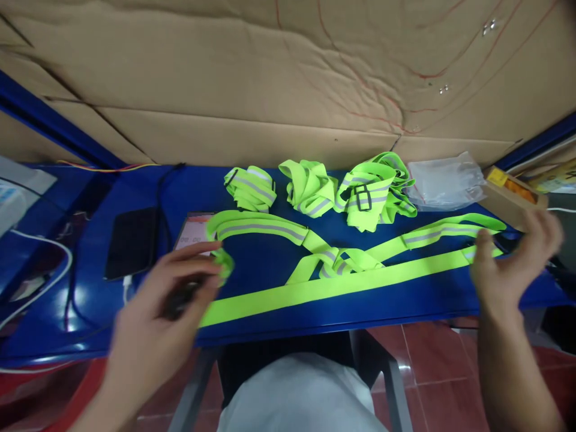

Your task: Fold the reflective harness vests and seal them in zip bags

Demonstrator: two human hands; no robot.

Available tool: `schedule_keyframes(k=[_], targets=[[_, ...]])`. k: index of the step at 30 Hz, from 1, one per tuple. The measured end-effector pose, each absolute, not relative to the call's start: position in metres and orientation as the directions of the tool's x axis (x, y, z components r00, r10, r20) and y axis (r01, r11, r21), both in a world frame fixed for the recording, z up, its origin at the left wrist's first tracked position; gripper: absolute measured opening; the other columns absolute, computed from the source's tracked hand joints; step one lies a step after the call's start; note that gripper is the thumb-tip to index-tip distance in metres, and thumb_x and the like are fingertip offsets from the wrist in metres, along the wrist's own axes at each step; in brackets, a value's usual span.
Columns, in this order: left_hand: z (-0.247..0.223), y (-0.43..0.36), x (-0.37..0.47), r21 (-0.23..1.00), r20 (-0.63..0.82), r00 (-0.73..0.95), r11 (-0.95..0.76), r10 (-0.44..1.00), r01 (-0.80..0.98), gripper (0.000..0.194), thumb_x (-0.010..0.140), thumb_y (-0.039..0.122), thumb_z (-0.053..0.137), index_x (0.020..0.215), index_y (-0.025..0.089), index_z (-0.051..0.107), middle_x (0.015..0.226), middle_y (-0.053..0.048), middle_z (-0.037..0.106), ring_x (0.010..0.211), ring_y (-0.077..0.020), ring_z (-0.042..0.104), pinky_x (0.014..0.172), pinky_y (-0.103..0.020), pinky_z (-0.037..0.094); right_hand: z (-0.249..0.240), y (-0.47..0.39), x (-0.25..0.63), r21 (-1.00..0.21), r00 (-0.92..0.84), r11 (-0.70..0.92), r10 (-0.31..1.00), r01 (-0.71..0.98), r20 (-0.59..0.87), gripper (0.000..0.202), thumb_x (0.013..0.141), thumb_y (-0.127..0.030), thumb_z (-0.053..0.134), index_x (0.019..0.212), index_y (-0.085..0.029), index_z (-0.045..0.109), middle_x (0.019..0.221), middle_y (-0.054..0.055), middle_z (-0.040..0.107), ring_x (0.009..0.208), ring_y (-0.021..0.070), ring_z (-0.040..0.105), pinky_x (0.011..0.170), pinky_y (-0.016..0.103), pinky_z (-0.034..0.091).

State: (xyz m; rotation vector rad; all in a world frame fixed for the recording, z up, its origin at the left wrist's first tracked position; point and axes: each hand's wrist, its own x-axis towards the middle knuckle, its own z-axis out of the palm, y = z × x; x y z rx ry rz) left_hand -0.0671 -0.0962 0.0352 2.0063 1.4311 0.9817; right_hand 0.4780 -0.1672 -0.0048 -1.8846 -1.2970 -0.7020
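A neon-yellow reflective belt (342,285) with grey stripes lies stretched across the blue table, its straight band along the front edge. Looped shoulder straps (265,229) cross in a twist behind that band. My left hand (171,306) pinches the belt's left end between thumb and fingers, slightly above the table. Something black, its details blurred, shows within that hand's curl. At the right end of the belt, my right hand (513,258) is spread, thumb apart from the fingers, with its fingertips smeared by motion. Whether its thumb touches the strap is unclear.
Three bundles of reflective straps (312,187) sit along the back, the right one showing a black buckle (363,197). Clear plastic bags (447,182) and a cardboard box (513,198) are at right. A phone (131,242) with a cable lies left, beside a partly covered screen (193,231).
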Motion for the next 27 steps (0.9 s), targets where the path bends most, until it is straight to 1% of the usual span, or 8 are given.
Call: schedule_keyframes(k=[3, 6, 7, 11, 16, 21, 23, 27], targets=[[0.031, -0.076, -0.009, 0.539, 0.299, 0.575, -0.632, 0.762, 0.557, 0.017, 0.102, 0.018, 0.055, 0.112, 0.025, 0.066, 0.149, -0.004, 0.062, 0.133, -0.0218, 0.063, 0.111, -0.037, 0.053, 0.010, -0.144, 0.372, -0.313, -0.135, 0.272, 0.908, 0.910, 0.396, 0.055, 0.102, -0.045, 0.063, 0.152, -0.026, 0.052, 0.144, 0.013, 0.064, 0.136, 0.0291, 0.062, 0.112, 0.048, 0.052], [0.016, -0.045, 0.033, 0.270, 0.221, 0.784, -0.809, 0.580, 0.522, 0.050, 0.096, 0.000, 0.047, 0.139, 0.022, 0.059, 0.156, -0.007, 0.059, 0.130, -0.0254, 0.065, 0.108, -0.042, 0.055, 0.003, -0.118, 0.307, -0.293, -0.448, 0.490, 0.871, 0.821, 0.202, 0.063, 0.098, -0.053, 0.067, 0.149, -0.021, 0.051, 0.144, 0.015, 0.064, 0.132, 0.0312, 0.064, 0.107, 0.047, 0.055], [0.011, -0.035, 0.042, 0.194, 0.170, 0.825, -0.839, 0.539, 0.508, 0.055, 0.094, -0.003, 0.047, 0.141, 0.023, 0.058, 0.149, -0.006, 0.065, 0.126, -0.0256, 0.067, 0.104, -0.042, 0.056, -0.003, -0.112, 0.298, -0.268, -0.469, 0.507, 0.861, 0.819, 0.197, 0.054, 0.098, -0.050, 0.067, 0.141, -0.019, 0.056, 0.136, 0.014, 0.068, 0.123, 0.0308, 0.068, 0.100, 0.046, 0.057], [0.003, -0.016, 0.050, 0.056, 0.091, 0.824, -0.829, 0.559, 0.556, 0.023, 0.099, 0.008, 0.054, 0.110, 0.019, 0.070, 0.113, -0.006, 0.077, 0.100, -0.0257, 0.073, 0.080, -0.037, 0.057, -0.021, -0.112, 0.302, -0.217, -0.426, 0.485, 0.864, 0.847, 0.266, 0.018, 0.101, -0.017, 0.058, 0.118, -0.019, 0.063, 0.110, 0.007, 0.073, 0.093, 0.0215, 0.072, 0.078, 0.034, 0.057], [0.007, -0.028, 0.038, -0.075, 0.216, 0.745, -0.750, 0.631, 0.657, 0.026, 0.098, 0.006, 0.051, 0.109, 0.017, 0.070, 0.100, -0.009, 0.076, 0.095, -0.0286, 0.072, 0.073, -0.039, 0.053, -0.021, -0.137, 0.316, -0.009, -0.404, 0.457, 0.794, 0.889, 0.454, 0.047, 0.079, 0.008, 0.048, 0.113, -0.021, 0.063, 0.107, 0.005, 0.069, 0.085, 0.0174, 0.068, 0.067, 0.028, 0.048], [0.007, -0.019, 0.027, -0.146, 0.284, 0.600, -0.585, 0.748, 0.798, 0.025, 0.098, 0.009, 0.048, 0.107, 0.015, 0.070, 0.099, -0.011, 0.074, 0.092, -0.0325, 0.071, 0.068, -0.042, 0.054, -0.015, -0.145, 0.330, 0.080, -0.348, 0.372, 0.742, 0.925, 0.573, 0.046, 0.085, 0.004, 0.051, 0.120, -0.023, 0.062, 0.105, 0.008, 0.065, 0.093, 0.0221, 0.065, 0.079, 0.033, 0.050], [0.004, -0.016, 0.025, -0.098, 0.251, 0.580, -0.575, 0.775, 0.812, 0.028, 0.096, 0.007, 0.049, 0.113, 0.014, 0.070, 0.111, -0.014, 0.074, 0.097, -0.0335, 0.072, 0.072, -0.043, 0.057, -0.011, -0.147, 0.336, -0.019, -0.329, 0.379, 0.826, 0.925, 0.458, 0.049, 0.091, -0.003, 0.055, 0.135, -0.025, 0.057, 0.119, 0.011, 0.065, 0.107, 0.0267, 0.065, 0.088, 0.039, 0.051], [0.006, -0.026, 0.028, 0.116, 0.187, 0.705, -0.728, 0.684, 0.676, 0.056, 0.087, -0.007, 0.047, 0.135, 0.016, 0.063, 0.142, -0.013, 0.066, 0.121, -0.0328, 0.068, 0.097, -0.048, 0.059, 0.002, -0.153, 0.333, -0.465, -0.278, 0.321, 0.947, 0.825, 0.160, 0.089, 0.093, -0.039, 0.075, 0.165, -0.026, 0.025, 0.142, 0.014, 0.061, 0.131, 0.0296, 0.061, 0.105, 0.044, 0.053]])
